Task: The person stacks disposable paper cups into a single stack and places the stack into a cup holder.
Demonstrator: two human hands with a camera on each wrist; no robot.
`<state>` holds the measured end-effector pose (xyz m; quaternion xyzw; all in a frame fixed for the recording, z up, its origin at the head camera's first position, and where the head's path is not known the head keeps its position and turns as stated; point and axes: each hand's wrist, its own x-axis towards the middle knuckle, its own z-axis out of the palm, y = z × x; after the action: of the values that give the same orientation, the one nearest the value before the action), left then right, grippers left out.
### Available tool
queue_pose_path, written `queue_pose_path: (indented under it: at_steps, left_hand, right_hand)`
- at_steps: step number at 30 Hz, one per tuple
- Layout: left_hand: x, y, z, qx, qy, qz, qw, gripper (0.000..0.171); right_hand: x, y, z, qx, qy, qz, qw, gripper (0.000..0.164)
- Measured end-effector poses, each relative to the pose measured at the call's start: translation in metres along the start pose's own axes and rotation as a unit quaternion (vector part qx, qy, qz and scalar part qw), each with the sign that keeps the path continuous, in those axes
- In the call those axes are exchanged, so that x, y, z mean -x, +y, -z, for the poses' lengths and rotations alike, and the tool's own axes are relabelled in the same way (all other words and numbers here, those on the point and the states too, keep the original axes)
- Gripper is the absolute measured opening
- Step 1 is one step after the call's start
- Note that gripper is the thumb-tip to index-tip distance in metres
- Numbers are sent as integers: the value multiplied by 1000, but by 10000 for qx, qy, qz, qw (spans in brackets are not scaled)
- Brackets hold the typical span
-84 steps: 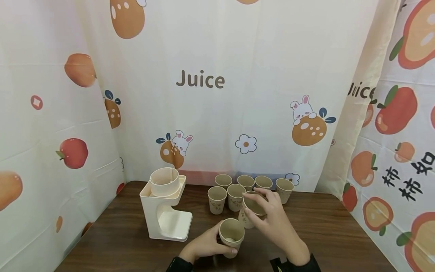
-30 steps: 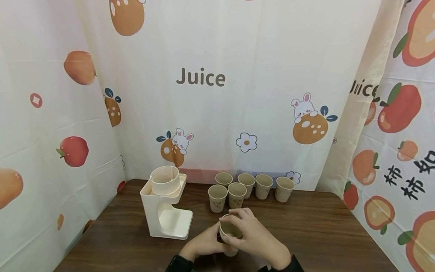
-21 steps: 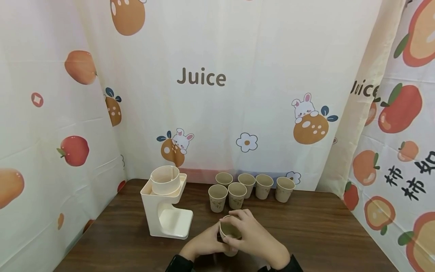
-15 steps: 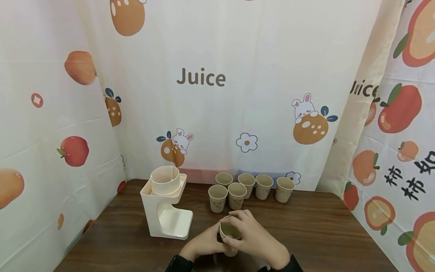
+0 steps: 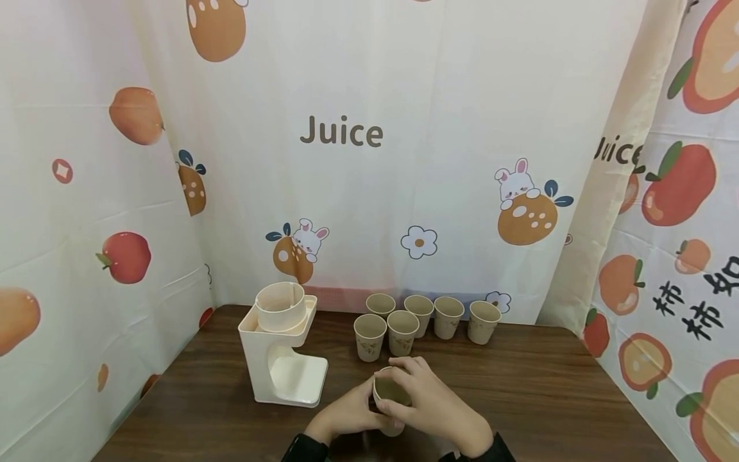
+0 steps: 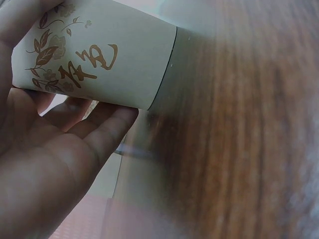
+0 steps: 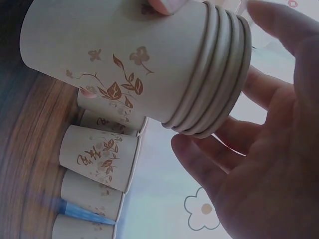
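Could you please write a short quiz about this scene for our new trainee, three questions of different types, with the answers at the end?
1. Count: in the head view, how many standing cups are on the table beyond the hands?
2. True or false: the left hand and the right hand are both on one stack of nested cups.
3. Fill in: from the person's side, the white stand is to the ____ of the standing cups.

Key:
1. Six.
2. True; the right wrist view shows several rims close together.
3. Left.
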<state>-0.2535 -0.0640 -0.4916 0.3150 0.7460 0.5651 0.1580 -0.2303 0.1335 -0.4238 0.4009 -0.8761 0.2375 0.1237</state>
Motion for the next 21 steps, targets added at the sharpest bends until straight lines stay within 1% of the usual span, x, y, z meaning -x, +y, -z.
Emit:
queue_pose_path:
  at_steps: [4,8,11,15,21]
  left_hand:
    - [1,0,-1,112,-3,49,9999,77]
    - [0,1,-2,230,-36,-94,9997,71]
    - [-1,0,-3,165,10,-181,9997,70]
    - [-2,0,-2,45,76,-146,9999,74]
    - [-2,-3,-2,71,109,-48,9999,72]
  right_hand:
    - [-1,0,0,-90,54,-156,9998,37]
    - [-2,4,-1,-11,224,-180,9996,33]
    - [-2,8,0,118,327,-232,9991,32]
    - [-3,15,2,280,506,-248,9980,30]
    - [-6,25,6,429,888,-232,9949,28]
